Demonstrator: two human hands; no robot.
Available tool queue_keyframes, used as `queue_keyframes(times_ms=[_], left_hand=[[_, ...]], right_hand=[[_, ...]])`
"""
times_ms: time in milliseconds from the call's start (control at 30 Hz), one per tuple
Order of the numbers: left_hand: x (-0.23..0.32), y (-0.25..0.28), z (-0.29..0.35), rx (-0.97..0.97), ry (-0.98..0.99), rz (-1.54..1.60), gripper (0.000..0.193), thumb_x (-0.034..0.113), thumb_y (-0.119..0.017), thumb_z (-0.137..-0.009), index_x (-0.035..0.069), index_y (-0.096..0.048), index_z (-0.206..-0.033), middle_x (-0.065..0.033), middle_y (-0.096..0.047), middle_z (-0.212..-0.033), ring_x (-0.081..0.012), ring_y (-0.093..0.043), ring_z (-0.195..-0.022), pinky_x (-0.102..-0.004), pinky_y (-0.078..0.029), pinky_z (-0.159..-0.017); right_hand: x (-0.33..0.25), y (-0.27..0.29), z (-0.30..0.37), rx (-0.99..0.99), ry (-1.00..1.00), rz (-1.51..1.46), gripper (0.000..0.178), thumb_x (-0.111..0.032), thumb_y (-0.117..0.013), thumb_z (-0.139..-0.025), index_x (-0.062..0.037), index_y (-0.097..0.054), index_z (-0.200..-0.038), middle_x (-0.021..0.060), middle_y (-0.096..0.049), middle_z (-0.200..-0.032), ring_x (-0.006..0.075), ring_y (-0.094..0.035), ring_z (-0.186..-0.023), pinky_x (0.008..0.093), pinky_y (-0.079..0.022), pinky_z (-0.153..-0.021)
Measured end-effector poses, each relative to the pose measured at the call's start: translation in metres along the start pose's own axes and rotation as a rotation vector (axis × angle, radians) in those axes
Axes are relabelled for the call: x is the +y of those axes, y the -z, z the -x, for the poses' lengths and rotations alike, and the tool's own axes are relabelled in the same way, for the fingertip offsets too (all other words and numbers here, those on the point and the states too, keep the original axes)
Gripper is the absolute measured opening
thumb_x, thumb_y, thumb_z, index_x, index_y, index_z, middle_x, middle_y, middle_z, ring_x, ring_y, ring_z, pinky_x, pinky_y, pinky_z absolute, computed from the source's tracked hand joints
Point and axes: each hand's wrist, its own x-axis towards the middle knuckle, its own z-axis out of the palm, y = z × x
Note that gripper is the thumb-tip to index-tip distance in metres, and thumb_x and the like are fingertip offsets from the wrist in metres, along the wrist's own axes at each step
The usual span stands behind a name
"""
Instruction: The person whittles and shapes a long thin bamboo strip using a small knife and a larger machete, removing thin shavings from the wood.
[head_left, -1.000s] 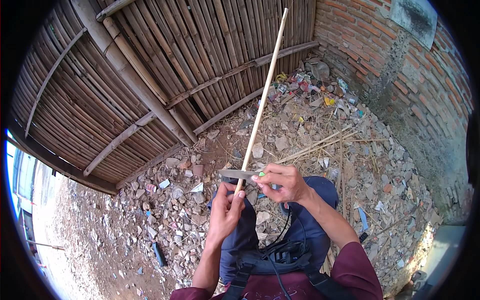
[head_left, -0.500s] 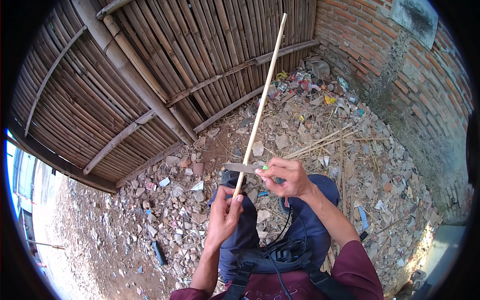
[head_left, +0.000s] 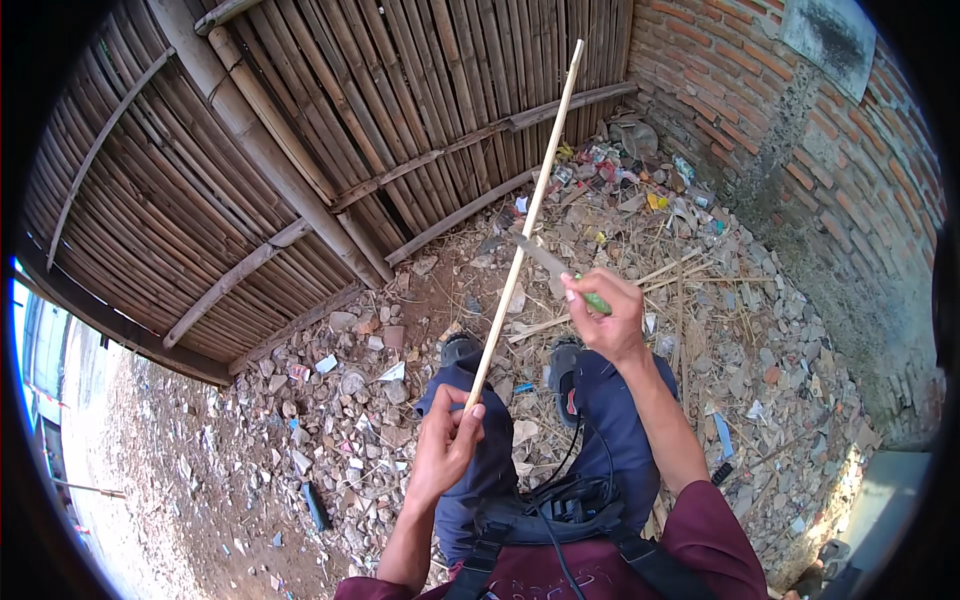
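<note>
At 6 to 7 o'clock from centre: left hand point(head_left: 447, 440), closed in a pinch on the lower part of a pale wooden strip point(head_left: 530, 218). Strip angled up toward 12 to 1 o'clock. At mid-strip: knife point(head_left: 545, 259), tip toward 10 o'clock, contact unclear. Just shifted outward from near the left fingers, bringing blade well apart from that grip. At 3 o'clock: right hand point(head_left: 613, 316), curled around the green handle point(head_left: 594, 295).

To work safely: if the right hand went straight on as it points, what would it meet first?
Likely the pale stick: the knife in the right hand overlaps it in the picture; whether they touch is unclear.
</note>
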Motion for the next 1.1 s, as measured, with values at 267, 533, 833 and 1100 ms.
queue_keyframes(times_ms=[267,533,833,1100], left_hand=[[-0.001,0.01,0.02,-0.012,0.105,0.158,0.015,0.016,-0.059,-0.113,0.007,-0.047,-0.112,0.0039,-0.055,-0.068,-0.0015,-0.042,-0.058,-0.0223,-0.03,-0.051],[0.0,-0.009,0.0,0.071,-0.047,-0.043,0.014,0.013,-0.06,-0.111,0.003,-0.051,-0.114,0.0015,-0.06,-0.066,-0.0042,-0.046,-0.057,-0.0265,-0.035,-0.052],[0.017,-0.036,-0.031,0.07,-0.135,-0.074,0.016,0.011,-0.062,-0.11,-0.001,-0.051,-0.112,-0.0023,-0.061,-0.065,-0.006,-0.049,-0.059,-0.0279,-0.037,-0.053],[0.032,-0.055,-0.038,0.14,-0.224,-0.234,0.018,0.01,-0.063,-0.109,-0.002,-0.05,-0.113,-0.0115,-0.067,-0.068,-0.0132,-0.063,-0.058,-0.0321,-0.046,-0.053]], right_hand=[[-0.014,0.003,-0.009,0.053,-0.014,0.02,0.014,0.0,-0.073,-0.087,-0.003,-0.076,-0.101,0.0108,-0.071,-0.084,0.0246,-0.072,-0.07,0.0343,-0.055,-0.06],[-0.025,-0.024,0.002,-0.247,-0.21,0.015,0.034,-0.003,-0.073,-0.084,-0.009,-0.072,-0.117,0.0112,-0.074,-0.093,0.0344,-0.075,-0.082,0.0452,-0.061,-0.072],[-0.024,-0.037,0.016,-0.307,-0.084,0.183,0.026,0.0,-0.068,-0.072,-0.0065,-0.064,-0.096,0.0111,-0.068,-0.085,0.0362,-0.072,-0.076,0.0484,-0.057,-0.064],[-0.021,-0.035,0.014,-0.155,-0.106,0.261,0.022,-0.005,-0.072,-0.072,-0.0064,-0.066,-0.093,0.0103,-0.07,-0.079,0.0364,-0.069,-0.066,0.0466,-0.053,-0.056]])
